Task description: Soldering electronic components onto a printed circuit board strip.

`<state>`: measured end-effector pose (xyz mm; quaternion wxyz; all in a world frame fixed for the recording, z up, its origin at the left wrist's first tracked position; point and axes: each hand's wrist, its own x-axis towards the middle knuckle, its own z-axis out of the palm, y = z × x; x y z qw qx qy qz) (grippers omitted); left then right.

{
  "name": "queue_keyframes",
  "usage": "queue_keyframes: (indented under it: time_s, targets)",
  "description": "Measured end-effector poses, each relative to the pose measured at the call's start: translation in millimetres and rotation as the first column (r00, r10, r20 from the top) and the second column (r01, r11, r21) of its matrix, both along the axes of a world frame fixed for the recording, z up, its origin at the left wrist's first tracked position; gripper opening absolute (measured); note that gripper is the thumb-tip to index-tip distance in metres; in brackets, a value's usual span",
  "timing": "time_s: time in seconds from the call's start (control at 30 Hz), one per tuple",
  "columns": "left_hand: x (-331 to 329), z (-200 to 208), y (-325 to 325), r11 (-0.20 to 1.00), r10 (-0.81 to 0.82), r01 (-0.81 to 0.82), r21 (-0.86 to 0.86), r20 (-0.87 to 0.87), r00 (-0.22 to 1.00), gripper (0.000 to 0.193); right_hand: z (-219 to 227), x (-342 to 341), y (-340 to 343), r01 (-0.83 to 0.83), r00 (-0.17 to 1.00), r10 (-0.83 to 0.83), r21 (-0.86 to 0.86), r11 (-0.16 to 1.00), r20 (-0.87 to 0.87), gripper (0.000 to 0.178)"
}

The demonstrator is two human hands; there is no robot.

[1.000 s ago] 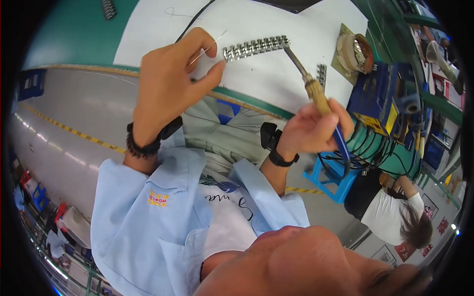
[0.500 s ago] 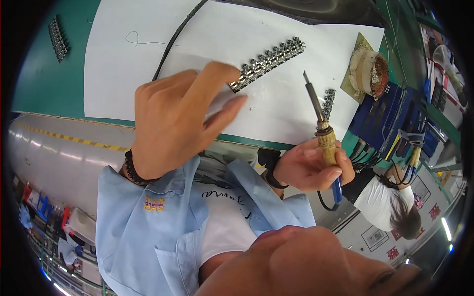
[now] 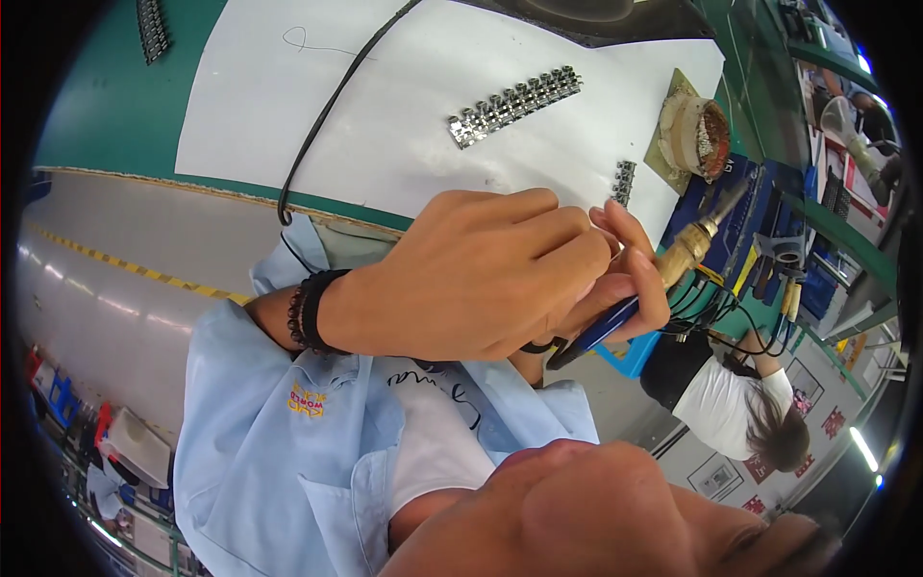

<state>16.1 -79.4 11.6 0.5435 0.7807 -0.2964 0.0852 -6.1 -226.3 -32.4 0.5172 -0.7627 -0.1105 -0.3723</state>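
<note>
Soldering iron (image 3: 685, 252), blue-handled with a tan collar, sits in the right hand (image 3: 630, 277) at the near right edge of the table (image 3: 96, 125), its metal tip pointing far and right. The right fingers are curled around the handle. The left hand (image 3: 481, 269) lies across them with its back turned up; its fingertips are hidden, so whether they pinch anything cannot be told. The iron should be light and stiff, its shaft likely too hot to touch, so the handle behind the collar seems the place to hold.

Beyond the hands, a metal strip (image 3: 516, 106) slants across white paper (image 3: 231, 115). It looks rigid, smooth and apt to slide, best taken by its ends or long sides. A smaller strip (image 3: 623, 183) lies just beyond the right hand, within easy reach of a stray knock. Farther right stand a crusted round pot (image 3: 694, 137) and a blue box (image 3: 713, 188), which crowds the iron's tip. On the left, a black cable (image 3: 336, 91) crosses the paper to the near edge.
</note>
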Motion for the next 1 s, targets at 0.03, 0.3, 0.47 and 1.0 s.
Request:
queue_keyframes:
  time_s: [0.03, 0.3, 0.47, 1.0]
  targets:
    - [1, 1, 0, 1.0, 0.003, -0.003, 0.007, 0.021, 1.0, 0.015, 0, 0, 0, -0.009, 1.0, 0.009, 0.005, 1.0, -0.008, 0.028]
    - [6, -4, 16, 1.0, -0.007, 0.007, -0.016, 0.006, 1.0, 0.011, 0, 8, -12, -0.233, 0.971, 0.237, -0.093, 0.968, 0.034, 0.026]
    - [6, -4, 32, 0.996, 0.02, -0.047, -0.076, -0.317, 0.948, 0.011, 1, 9, -7, -0.102, 0.994, 0.105, -0.119, 0.988, 0.014, 0.017]
    - [19, -12, 48, 0.829, 0.461, -0.399, 0.391, -0.077, 0.884, 0.032, 0, 11, -16, -0.065, 0.994, 0.07, -0.06, 0.996, 0.082, 0.024]
